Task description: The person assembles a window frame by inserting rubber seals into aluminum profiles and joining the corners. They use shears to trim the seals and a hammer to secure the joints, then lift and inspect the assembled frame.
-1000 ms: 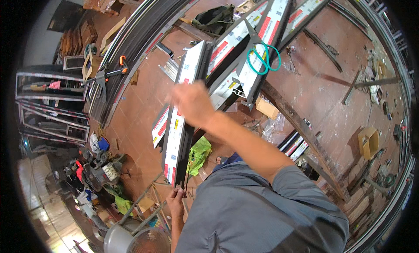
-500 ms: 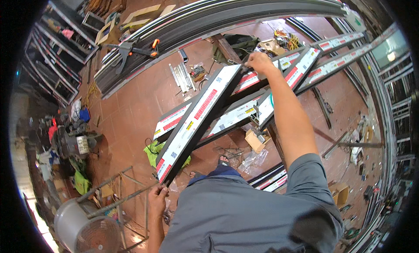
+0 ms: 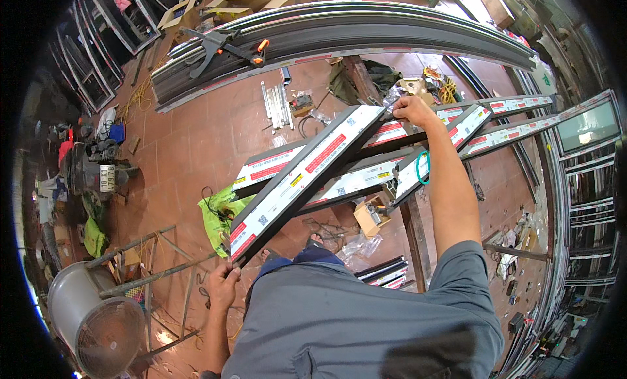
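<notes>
A long black aluminium profile [image 3: 297, 180], with mitred ends and white-and-red film on its face, slants from near left to far right in front of me. My left hand [image 3: 222, 286] is closed with its fingertips at the profile's near end. At the far end, the bent fingers of my right hand [image 3: 413, 111] pinch the tip; anything small between them is hidden. Beneath it cross other film-covered profiles [image 3: 359, 176]. A shorter mitred piece [image 3: 444, 150] lies to the right, beside my right forearm, with a teal ring [image 3: 423, 168] near its lower end.
Long dark profiles [image 3: 366, 36] lie stacked across the back, with an orange-tipped clamp [image 3: 225, 51] on them. A lime-green bag [image 3: 219, 215] is left of the profile's near end. An open carton [image 3: 371, 217] sits below the crossing bars. A grey fan [image 3: 98, 320] stands at the near left.
My view has shifted, so most of the scene sits lower and differently in the picture. Both hands stay at the two ends of the same profile.
</notes>
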Demonstrator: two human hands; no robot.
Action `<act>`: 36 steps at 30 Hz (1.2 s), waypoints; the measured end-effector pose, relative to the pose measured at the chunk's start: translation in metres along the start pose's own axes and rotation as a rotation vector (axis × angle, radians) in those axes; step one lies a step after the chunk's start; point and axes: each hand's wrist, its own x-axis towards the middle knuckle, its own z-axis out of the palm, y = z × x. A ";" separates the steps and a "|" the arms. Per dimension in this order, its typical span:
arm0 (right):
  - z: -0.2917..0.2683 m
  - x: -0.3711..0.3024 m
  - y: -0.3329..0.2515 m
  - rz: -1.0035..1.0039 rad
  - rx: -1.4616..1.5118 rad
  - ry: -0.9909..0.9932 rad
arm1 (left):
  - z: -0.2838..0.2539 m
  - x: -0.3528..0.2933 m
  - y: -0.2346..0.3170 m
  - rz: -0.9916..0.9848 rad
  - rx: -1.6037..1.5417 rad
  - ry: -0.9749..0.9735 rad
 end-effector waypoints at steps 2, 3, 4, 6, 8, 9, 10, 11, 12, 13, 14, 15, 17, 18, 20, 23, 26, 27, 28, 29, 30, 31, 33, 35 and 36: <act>0.000 0.001 0.001 -0.015 -0.017 -0.018 | 0.002 0.000 -0.002 -0.004 -0.014 0.016; 0.000 -0.001 -0.003 -0.021 -0.042 -0.028 | 0.002 0.000 -0.003 -0.005 -0.019 0.027; 0.001 -0.002 -0.007 -0.026 -0.068 -0.039 | 0.002 -0.001 -0.004 -0.006 -0.011 0.032; 0.002 -0.003 -0.009 -0.116 -0.141 -0.050 | 0.002 -0.001 -0.004 -0.007 0.007 0.037; 0.004 -0.003 -0.008 -0.175 -0.176 -0.045 | 0.002 0.000 -0.006 -0.008 -0.008 0.042; 0.004 -0.003 -0.006 -0.187 -0.175 -0.036 | 0.003 0.000 -0.006 -0.010 -0.015 0.042; 0.005 -0.004 -0.004 -0.199 -0.174 -0.026 | 0.004 0.000 -0.006 -0.011 -0.023 0.038; 0.006 -0.006 -0.002 -0.209 -0.172 -0.015 | 0.004 -0.001 -0.005 -0.011 -0.031 0.034; 0.007 -0.007 -0.003 -0.222 -0.169 -0.004 | 0.004 -0.001 -0.004 -0.010 -0.039 0.034; 0.008 -0.008 -0.003 -0.236 -0.166 0.007 | 0.004 -0.001 -0.005 -0.013 -0.041 0.046; 0.009 -0.008 -0.004 -0.200 -0.171 -0.004 | 0.005 -0.002 -0.006 -0.015 -0.044 0.057; 0.009 -0.009 -0.003 -0.208 -0.180 -0.007 | 0.006 -0.002 -0.006 -0.017 -0.047 0.067; 0.009 -0.010 -0.002 -0.224 -0.198 -0.011 | 0.005 -0.001 -0.008 -0.028 -0.073 0.079; 0.009 -0.011 -0.002 -0.226 -0.199 -0.003 | 0.005 -0.001 -0.009 -0.033 -0.087 0.087; 0.009 -0.014 -0.003 -0.229 -0.202 0.015 | 0.004 0.000 -0.010 -0.006 -0.074 0.081; 0.007 -0.017 -0.003 -0.188 -0.313 0.083 | 0.007 0.002 -0.009 0.018 -0.153 0.076; -0.001 -0.033 -0.015 -0.277 -0.490 0.370 | 0.018 0.005 0.005 -0.009 -0.223 0.043; -0.001 -0.045 -0.020 -0.336 -0.535 0.509 | 0.022 0.005 0.011 -0.025 -0.236 0.028; 0.003 -0.073 -0.061 -0.288 -0.299 0.611 | 0.027 0.005 0.009 -0.025 -0.222 -0.001; 0.001 -0.097 -0.073 -0.241 -0.225 0.698 | 0.038 0.009 0.010 -0.022 -0.205 -0.038; 0.004 -0.122 -0.076 -0.192 -0.150 0.789 | 0.045 0.013 0.011 -0.015 -0.186 -0.080; 0.010 -0.145 -0.072 -0.084 -0.173 0.856 | 0.051 0.014 0.013 -0.035 -0.195 -0.103; 0.028 -0.181 -0.059 0.059 -0.264 0.884 | 0.063 0.010 0.017 -0.087 -0.205 -0.151; 0.046 -0.200 -0.045 0.128 -0.397 0.814 | 0.064 0.007 0.028 -0.103 -0.198 -0.207; 0.052 -0.204 -0.043 0.143 -0.419 0.792 | 0.064 0.007 0.027 -0.095 -0.179 -0.223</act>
